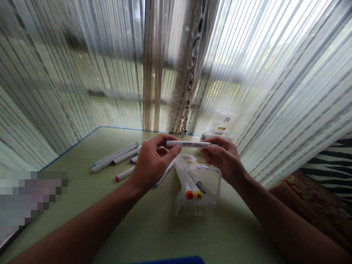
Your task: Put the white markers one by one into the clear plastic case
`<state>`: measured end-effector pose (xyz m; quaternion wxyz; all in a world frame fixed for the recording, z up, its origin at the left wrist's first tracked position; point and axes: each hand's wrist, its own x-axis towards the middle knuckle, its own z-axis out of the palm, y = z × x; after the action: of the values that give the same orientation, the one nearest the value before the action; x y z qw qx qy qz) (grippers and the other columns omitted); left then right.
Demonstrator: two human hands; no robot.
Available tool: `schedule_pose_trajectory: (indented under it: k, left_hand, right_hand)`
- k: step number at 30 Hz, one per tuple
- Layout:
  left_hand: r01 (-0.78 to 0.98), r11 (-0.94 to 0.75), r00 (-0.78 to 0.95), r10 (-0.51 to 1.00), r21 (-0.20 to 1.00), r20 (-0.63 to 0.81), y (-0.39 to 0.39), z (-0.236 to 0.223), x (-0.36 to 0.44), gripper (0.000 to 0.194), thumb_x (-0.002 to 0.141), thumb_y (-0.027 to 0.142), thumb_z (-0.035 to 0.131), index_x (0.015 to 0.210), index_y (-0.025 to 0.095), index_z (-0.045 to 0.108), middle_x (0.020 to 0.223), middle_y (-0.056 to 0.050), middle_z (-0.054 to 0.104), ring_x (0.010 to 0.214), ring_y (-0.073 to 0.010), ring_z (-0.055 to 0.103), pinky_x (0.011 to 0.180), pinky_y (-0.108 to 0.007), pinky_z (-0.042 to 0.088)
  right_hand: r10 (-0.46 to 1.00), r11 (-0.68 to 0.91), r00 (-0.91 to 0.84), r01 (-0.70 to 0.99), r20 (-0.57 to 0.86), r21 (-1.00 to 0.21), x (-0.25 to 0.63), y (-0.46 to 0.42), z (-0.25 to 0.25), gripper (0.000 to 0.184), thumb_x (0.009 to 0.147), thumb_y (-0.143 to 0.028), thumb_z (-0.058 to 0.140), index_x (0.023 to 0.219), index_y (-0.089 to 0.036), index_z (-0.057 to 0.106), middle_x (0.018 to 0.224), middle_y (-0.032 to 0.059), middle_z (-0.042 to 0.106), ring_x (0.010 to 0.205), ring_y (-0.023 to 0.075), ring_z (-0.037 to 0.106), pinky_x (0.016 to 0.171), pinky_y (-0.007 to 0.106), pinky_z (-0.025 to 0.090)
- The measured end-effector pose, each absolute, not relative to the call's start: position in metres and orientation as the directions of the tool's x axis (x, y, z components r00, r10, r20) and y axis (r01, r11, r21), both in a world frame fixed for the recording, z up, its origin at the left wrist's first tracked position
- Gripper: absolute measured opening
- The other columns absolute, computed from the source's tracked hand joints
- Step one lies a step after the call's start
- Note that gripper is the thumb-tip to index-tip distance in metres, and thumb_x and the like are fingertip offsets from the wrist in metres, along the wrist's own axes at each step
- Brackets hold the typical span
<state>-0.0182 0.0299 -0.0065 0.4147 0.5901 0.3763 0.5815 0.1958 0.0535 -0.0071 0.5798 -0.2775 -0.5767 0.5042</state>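
Both my hands hold one white marker [189,144] level above the green table [154,227]. My left hand [152,161] pinches its dark-capped left end, and a second marker with a teal tip [164,176] slants down under that palm. My right hand [224,157] grips the marker's right end with curled fingers. Just below the hands lies a clear plastic marker case [199,187] on its side, with orange, yellow and black marker ends showing at its opening.
Several loose white markers [117,157] with coloured caps lie on the table to the left of my hands. Sheer striped curtains [275,80] hang close behind and to the right. A zebra-patterned cushion [332,165] sits at the right. A blue object [176,260] shows at the bottom edge.
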Motion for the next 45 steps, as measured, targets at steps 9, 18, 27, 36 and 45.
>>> schedule_pose_trajectory:
  k: [9, 18, 27, 36, 45]
  left_hand:
    - [-0.01, -0.386, 0.039, 0.922, 0.922, 0.386, 0.0288, -0.0064, -0.018, 0.028, 0.08, 0.032, 0.077, 0.101, 0.015, 0.069, 0.085, -0.006, 0.072, 0.063, -0.0126, 0.063, 0.052, -0.022, 0.044]
    - [-0.047, -0.355, 0.045, 0.933, 0.934, 0.357, 0.0283, -0.006, -0.0175, 0.023, 0.078, 0.031, 0.078, 0.09, 0.016, 0.067, 0.067, 0.001, 0.063, 0.05, -0.0077, 0.049, 0.044, -0.019, 0.034]
    - [-0.054, -0.338, 0.079, 0.937, 0.94, 0.341, 0.0282, -0.0051, -0.0168, 0.02, 0.082, 0.034, 0.074, 0.09, 0.015, 0.074, 0.069, -0.003, 0.069, 0.048, -0.0075, 0.047, 0.044, -0.021, 0.034]
    - [-0.121, -0.314, 0.083, 0.942, 0.942, 0.325, 0.0265, -0.0021, -0.0162, 0.015, 0.084, 0.026, 0.07, 0.088, 0.012, 0.076, 0.068, -0.004, 0.07, 0.048, -0.0069, 0.046, 0.045, -0.02, 0.034]
    - [-0.046, -0.345, 0.113, 0.931, 0.937, 0.348, 0.0259, -0.0034, -0.0165, 0.025, 0.082, 0.032, 0.074, 0.096, 0.011, 0.076, 0.067, -0.002, 0.066, 0.048, -0.006, 0.041, 0.042, -0.021, 0.027]
  right_hand:
    - [0.913, 0.342, -0.145, -0.239, 0.381, -0.909, 0.1952, 0.054, -0.0074, 0.015, 0.072, -0.028, 0.079, 0.083, -0.021, 0.073, 0.067, 0.0013, 0.071, 0.048, 0.0102, 0.055, 0.042, 0.023, 0.039]
    - [0.915, 0.337, -0.147, -0.237, 0.376, -0.911, 0.1938, 0.0528, -0.0069, 0.015, 0.071, -0.028, 0.081, 0.082, -0.02, 0.074, 0.066, 0.0012, 0.071, 0.046, 0.0099, 0.055, 0.04, 0.022, 0.038]
    - [0.91, 0.348, -0.148, -0.232, 0.386, -0.908, 0.1943, 0.0537, -0.0073, 0.016, 0.072, -0.03, 0.081, 0.082, -0.021, 0.074, 0.065, 0.0004, 0.069, 0.046, 0.0101, 0.054, 0.041, 0.023, 0.038]
    - [0.916, 0.329, -0.15, -0.254, 0.373, -0.91, 0.1946, 0.0545, -0.007, 0.013, 0.072, -0.027, 0.079, 0.082, -0.02, 0.075, 0.064, 0.0006, 0.069, 0.046, 0.0096, 0.055, 0.042, 0.022, 0.038]
    - [0.925, 0.301, -0.139, -0.3, 0.354, -0.905, 0.1961, 0.0568, -0.0087, 0.012, 0.071, -0.023, 0.078, 0.082, -0.02, 0.076, 0.063, 0.0011, 0.07, 0.046, 0.0095, 0.056, 0.041, 0.02, 0.037]
